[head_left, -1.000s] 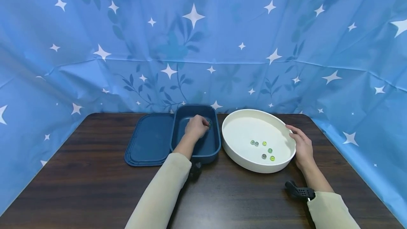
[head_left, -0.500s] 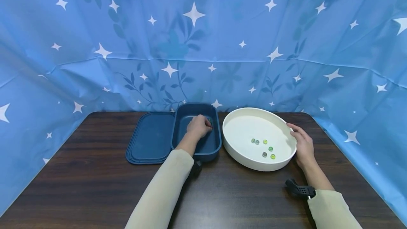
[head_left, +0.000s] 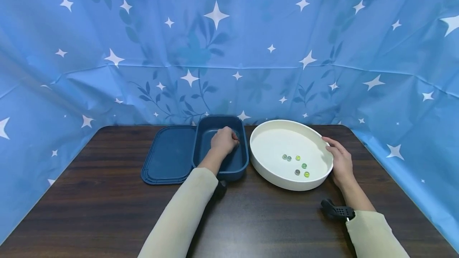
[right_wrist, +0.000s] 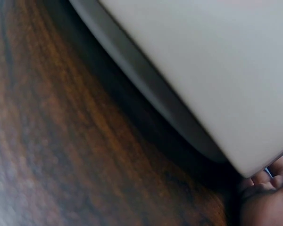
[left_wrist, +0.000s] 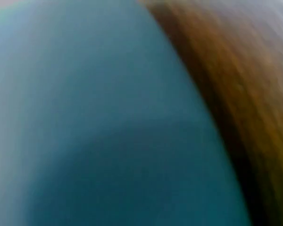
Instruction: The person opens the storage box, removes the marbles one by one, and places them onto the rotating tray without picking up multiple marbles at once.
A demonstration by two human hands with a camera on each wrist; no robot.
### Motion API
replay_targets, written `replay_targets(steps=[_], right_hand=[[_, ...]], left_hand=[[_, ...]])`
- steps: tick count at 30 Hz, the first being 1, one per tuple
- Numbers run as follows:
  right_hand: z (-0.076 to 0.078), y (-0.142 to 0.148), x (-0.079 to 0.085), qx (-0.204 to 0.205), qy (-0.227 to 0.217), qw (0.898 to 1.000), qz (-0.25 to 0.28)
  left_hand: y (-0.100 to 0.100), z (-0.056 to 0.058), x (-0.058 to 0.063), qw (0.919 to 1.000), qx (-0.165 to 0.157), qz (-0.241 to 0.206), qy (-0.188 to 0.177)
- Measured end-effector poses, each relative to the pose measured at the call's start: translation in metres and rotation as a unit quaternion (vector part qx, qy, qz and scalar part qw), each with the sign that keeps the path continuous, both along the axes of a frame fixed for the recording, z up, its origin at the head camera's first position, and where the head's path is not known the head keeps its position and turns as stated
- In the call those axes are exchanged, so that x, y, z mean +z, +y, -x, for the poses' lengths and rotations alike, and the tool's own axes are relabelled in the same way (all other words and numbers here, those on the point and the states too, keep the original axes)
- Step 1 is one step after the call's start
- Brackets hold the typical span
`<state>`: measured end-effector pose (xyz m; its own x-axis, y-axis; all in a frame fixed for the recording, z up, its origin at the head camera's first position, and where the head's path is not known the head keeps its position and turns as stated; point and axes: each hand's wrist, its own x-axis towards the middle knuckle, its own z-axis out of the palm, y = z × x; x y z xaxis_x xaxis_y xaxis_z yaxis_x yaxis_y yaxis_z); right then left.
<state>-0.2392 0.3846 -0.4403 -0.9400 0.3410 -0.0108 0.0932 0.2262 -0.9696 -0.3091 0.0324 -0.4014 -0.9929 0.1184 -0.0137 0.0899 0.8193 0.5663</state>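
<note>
My left hand reaches inside a deep blue box, its fingers curled near the right wall. A small greenish thing shows by its fingertips, but whether they pinch it I cannot tell. In the left wrist view the box's outer wall fills most of the picture, and the hand is out of sight. My right hand grips the right rim of a round white tray. Several green, yellow and greyish glass marbles lie on the tray floor. In the right wrist view, fingers appear at the tray's lower corner.
A flat blue lid lies left of the box, against it. All stand on a dark wooden table. Behind the table hangs a blue curtain with white stars. A black wrist device sits on the right forearm.
My left hand has shifted slightly to the right within the box, and its fingers now cover more of the greenish thing. The right hand, tray and marbles stay put; the head view shifts slightly.
</note>
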Motion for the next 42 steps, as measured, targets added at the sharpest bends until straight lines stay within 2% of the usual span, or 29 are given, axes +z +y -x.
replay_targets(steps=[7,13,17,23,27,32,42], right_hand=[[0.001,0.0,-0.001,-0.003,-0.006,1.0,-0.001],[0.001,0.001,-0.003,0.002,0.002,1.0,0.0],[0.0,0.003,-0.002,0.004,0.005,1.0,0.007],[0.0,0.004,-0.002,0.006,0.005,1.0,0.005],[0.001,0.002,-0.002,0.008,0.013,1.0,0.015],[-0.001,0.002,-0.002,0.01,0.02,1.0,0.02],[0.002,0.001,-0.002,0.001,0.024,0.999,0.044]], left_hand=[[0.0,-0.004,0.009,0.997,0.02,-0.054,0.053],[0.006,-0.012,0.023,0.9925,0.024,-0.074,0.094],[0.015,-0.021,0.037,0.9898,0.0,-0.112,0.089],[0.037,-0.029,0.052,0.9828,-0.064,-0.155,0.077],[0.053,-0.03,0.05,0.9819,-0.097,-0.149,0.066],[0.074,-0.027,0.041,0.9833,-0.128,-0.12,0.047],[0.104,-0.018,0.025,0.9843,-0.147,-0.097,0.017]])
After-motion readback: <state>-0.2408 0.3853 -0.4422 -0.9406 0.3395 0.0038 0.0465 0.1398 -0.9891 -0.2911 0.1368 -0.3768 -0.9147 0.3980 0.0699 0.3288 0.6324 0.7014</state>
